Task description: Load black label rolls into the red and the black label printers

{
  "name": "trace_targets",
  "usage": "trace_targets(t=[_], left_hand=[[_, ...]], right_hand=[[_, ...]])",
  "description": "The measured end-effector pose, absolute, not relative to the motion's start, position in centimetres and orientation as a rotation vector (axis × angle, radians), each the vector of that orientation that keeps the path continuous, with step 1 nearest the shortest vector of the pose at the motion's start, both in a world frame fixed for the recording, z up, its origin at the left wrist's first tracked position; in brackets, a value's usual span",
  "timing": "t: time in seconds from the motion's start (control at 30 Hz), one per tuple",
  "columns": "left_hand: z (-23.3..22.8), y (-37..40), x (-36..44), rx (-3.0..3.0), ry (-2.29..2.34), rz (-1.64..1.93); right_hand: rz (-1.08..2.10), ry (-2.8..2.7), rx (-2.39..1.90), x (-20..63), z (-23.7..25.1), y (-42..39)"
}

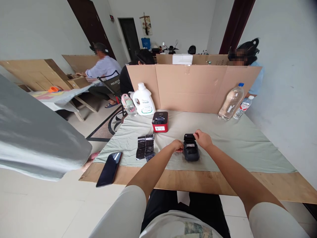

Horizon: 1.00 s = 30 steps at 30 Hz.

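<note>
At the near middle of the surface point(228, 150), a black portable printer point(192, 156) has its lid point(189, 136) raised. The right hand point(203, 139) appears to pinch the lid; whether the left hand point(176, 145) grips the printer's left side, I cannot tell. Lid handling seems underway, calling for a steadied body.

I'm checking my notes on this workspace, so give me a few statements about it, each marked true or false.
1. The small black device has its lid raised. True.
2. The right hand is at the lid. True.
3. A dark phone lies to the right of the device. False: it lies to the left.
4. The left hand holds the phone. False: it is beside the device.
5. The white jug has a blue cap. False: its cap is white.
</note>
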<state>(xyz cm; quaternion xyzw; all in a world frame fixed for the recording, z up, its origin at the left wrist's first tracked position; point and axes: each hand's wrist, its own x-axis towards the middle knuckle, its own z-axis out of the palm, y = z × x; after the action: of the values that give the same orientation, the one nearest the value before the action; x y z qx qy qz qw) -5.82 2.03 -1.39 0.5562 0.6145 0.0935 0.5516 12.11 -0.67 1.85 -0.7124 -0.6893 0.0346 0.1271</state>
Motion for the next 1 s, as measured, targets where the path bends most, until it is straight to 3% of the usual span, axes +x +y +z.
trace_targets(t=[0.13, 0.23, 0.47, 1.0], left_hand=[[-0.7, 0.7, -5.7, 1.672, 1.576, 0.457], [-0.3, -0.3, -4.3, 2.17, 1.443, 0.571], [0.1, 0.5, 0.5, 2.432, 1.403, 0.055], [0.4, 0.8, -1.0, 2.593, 1.441, -0.08]], right_hand=[[0.392, -1.8, -1.901, 13.0, -0.1, -0.8], [0.394, -1.733, -1.846, 12.9, -2.9, -2.9], [0.117, -1.778, -1.596, 10.5, -9.8, -9.0], [0.068, -1.823, -1.618, 10.3, -10.6, -9.5]])
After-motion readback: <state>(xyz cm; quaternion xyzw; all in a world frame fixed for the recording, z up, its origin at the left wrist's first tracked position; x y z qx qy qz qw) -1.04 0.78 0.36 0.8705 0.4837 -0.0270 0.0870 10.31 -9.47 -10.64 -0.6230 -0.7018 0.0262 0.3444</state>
